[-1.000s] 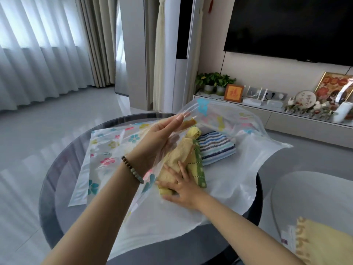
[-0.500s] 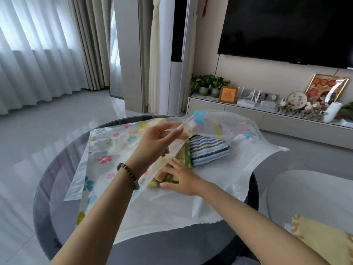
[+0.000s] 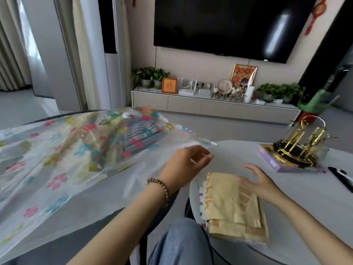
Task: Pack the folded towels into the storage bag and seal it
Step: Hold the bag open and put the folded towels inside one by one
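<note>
The clear flower-print storage bag (image 3: 57, 169) lies across the dark round table, with a striped towel (image 3: 141, 134) and a yellow towel (image 3: 95, 144) showing through its top sheet. My left hand (image 3: 186, 165) is curled at the bag's right corner and pinches its white edge strip. A stack of folded yellow towels (image 3: 231, 205) sits on the light side table (image 3: 298, 197) to the right. My right hand (image 3: 259, 183) rests on the stack's far right corner with its fingers spread, holding nothing.
A gold wire ornament (image 3: 299, 148) stands on a purple box (image 3: 275, 165) at the side table's far right, with a black object (image 3: 342, 178) beside it. My knee in jeans (image 3: 181, 245) is between the two tables. A TV cabinet (image 3: 215, 108) lines the far wall.
The view has swung right. My right hand left the towel inside the bag and moved onto the yellow stack on the side table. The bag's top sheet has dropped over the towels.
</note>
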Tool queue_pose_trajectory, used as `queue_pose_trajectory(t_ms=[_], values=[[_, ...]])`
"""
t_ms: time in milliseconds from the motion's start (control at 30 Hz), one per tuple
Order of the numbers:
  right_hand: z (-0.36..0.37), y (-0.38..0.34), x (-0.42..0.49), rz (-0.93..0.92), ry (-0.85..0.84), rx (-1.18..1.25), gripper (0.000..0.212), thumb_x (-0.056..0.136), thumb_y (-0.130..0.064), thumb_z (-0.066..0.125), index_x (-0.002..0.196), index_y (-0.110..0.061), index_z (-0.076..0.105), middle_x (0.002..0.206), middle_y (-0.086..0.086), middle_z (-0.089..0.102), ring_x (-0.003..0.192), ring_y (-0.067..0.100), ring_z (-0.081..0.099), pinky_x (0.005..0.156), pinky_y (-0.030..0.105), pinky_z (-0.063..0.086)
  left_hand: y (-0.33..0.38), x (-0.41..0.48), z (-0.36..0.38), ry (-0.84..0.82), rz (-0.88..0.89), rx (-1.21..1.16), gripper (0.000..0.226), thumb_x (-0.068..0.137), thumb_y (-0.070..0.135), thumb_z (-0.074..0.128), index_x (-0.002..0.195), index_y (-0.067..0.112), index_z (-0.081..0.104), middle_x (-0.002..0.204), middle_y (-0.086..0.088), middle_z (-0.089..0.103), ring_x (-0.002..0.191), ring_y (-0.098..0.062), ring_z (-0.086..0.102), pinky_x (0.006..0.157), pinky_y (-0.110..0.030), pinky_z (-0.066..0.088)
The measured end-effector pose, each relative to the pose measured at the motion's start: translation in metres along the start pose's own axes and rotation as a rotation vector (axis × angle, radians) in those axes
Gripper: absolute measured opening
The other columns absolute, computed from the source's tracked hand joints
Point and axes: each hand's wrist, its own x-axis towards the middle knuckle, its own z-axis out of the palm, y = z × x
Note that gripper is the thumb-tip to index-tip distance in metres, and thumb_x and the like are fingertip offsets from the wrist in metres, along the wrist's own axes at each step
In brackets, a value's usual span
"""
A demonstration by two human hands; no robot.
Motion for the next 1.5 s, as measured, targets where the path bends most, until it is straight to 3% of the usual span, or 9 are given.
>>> queue_pose_trajectory(t_ms=[200, 433, 567, 700, 900, 1000, 1133, 1267, 1500], values=[[-0.003, 0.051, -0.021, 0.286, -0.148, 0.263, 0.06, 0.071, -0.036, 0.077, 0.121, -0.01, 0.058, 0.12, 0.008, 0.065, 0.107, 0.02, 0.063, 0.089, 0.031, 0.049, -0.049, 0.0, 0.13, -0.58, -0.447, 0.149, 0.088, 0.083, 0.07, 0.027, 0.148, 0.014, 0.007, 0.157, -0.013, 0.001, 0.144, -0.03, 0.008, 0.115, -0.039, 0.014], [0.013, 0.052, -0.022, 0.29, 0.03, 0.361, 0.051, 0.078, -0.023, 0.075, 0.121, -0.011, 0.05, 0.122, 0.008, 0.061, 0.102, 0.019, 0.059, 0.085, 0.03, 0.047, -0.056, 0.004, 0.151, -0.054, -0.638, -0.189, 0.056, 0.089, 0.03, 0.056, 0.133, 0.006, 0.032, 0.123, -0.016, 0.055, 0.109, -0.031, 0.056, 0.082, -0.03, 0.045], [0.002, 0.054, -0.018, 0.247, -0.014, 0.185, 0.095, 0.071, -0.045, 0.076, 0.146, -0.021, 0.023, 0.151, 0.005, 0.025, 0.137, 0.022, 0.032, 0.108, 0.038, 0.036, -0.053, 0.005, 0.15, -0.19, -0.568, -0.22, 0.025, 0.087, 0.035, 0.059, 0.091, 0.011, 0.057, 0.077, 0.001, 0.057, 0.065, -0.011, 0.053, 0.055, -0.019, 0.046], [-0.025, 0.026, -0.008, -0.113, -0.177, -0.008, 0.108, 0.055, -0.067, 0.072, 0.144, -0.042, 0.017, 0.157, -0.018, 0.0, 0.145, 0.004, -0.008, 0.119, 0.036, 0.01, -0.033, 0.004, 0.13, -0.141, -0.361, -0.416, 0.032, 0.087, 0.033, 0.06, 0.091, 0.001, 0.062, 0.085, -0.009, 0.067, 0.077, -0.02, 0.063, 0.077, -0.04, 0.054], [-0.021, -0.058, -0.002, -0.159, -0.497, 0.037, 0.058, 0.057, -0.044, 0.084, 0.11, -0.031, 0.063, 0.112, -0.014, 0.07, 0.108, 0.003, 0.063, 0.096, 0.029, 0.05, -0.022, 0.008, 0.042, -0.121, -0.078, -0.339, 0.018, 0.082, 0.031, 0.068, 0.08, 0.013, 0.065, 0.072, 0.004, 0.068, 0.067, -0.006, 0.06, 0.062, -0.022, 0.05], [0.019, -0.084, -0.006, -0.11, -0.601, 0.316, 0.027, 0.075, -0.013, 0.075, 0.099, -0.021, 0.066, 0.094, -0.007, 0.076, 0.09, 0.008, 0.071, 0.077, 0.024, 0.057, -0.042, 0.0, -0.007, 0.03, -0.154, -0.256, 0.019, 0.087, 0.032, 0.059, 0.089, 0.014, 0.065, 0.078, 0.004, 0.066, 0.069, -0.005, 0.057, 0.067, -0.02, 0.046], [0.071, -0.096, 0.0, 0.004, -0.713, 0.424, 0.051, 0.056, -0.03, 0.084, 0.102, -0.015, 0.067, 0.102, 0.008, 0.075, 0.095, 0.024, 0.071, 0.082, 0.036, 0.057, -0.116, -0.051, -0.074, 0.013, -0.368, 0.252, 0.057, 0.081, 0.063, 0.037, 0.122, 0.028, 0.054, 0.12, 0.006, 0.062, 0.108, -0.013, 0.058, 0.095, -0.033, 0.045], [0.101, -0.095, 0.014, 0.108, -0.834, 0.396, 0.081, 0.035, -0.04, 0.094, 0.105, -0.011, 0.067, 0.101, 0.012, 0.075, 0.09, 0.026, 0.072, 0.078, 0.038, 0.058, -0.185, -0.129, -0.095, -0.225, -0.485, 0.558, 0.108, 0.051, 0.096, 0.021, 0.141, 0.037, 0.028, 0.153, 0.011, 0.021, 0.144, -0.016, 0.013, 0.117, -0.037, 0.014], [0.119, -0.092, 0.025, 0.148, -0.916, 0.367, 0.089, 0.027, -0.038, 0.095, 0.105, -0.007, 0.065, 0.094, 0.013, 0.076, 0.082, 0.025, 0.073, 0.067, 0.033, 0.059, -0.212, -0.154, -0.075, 0.024, -0.323, 0.519, 0.077, 0.066, 0.082, 0.042, 0.13, 0.04, 0.048, 0.142, 0.019, 0.037, 0.137, -0.005, 0.025, 0.114, -0.031, 0.023]])
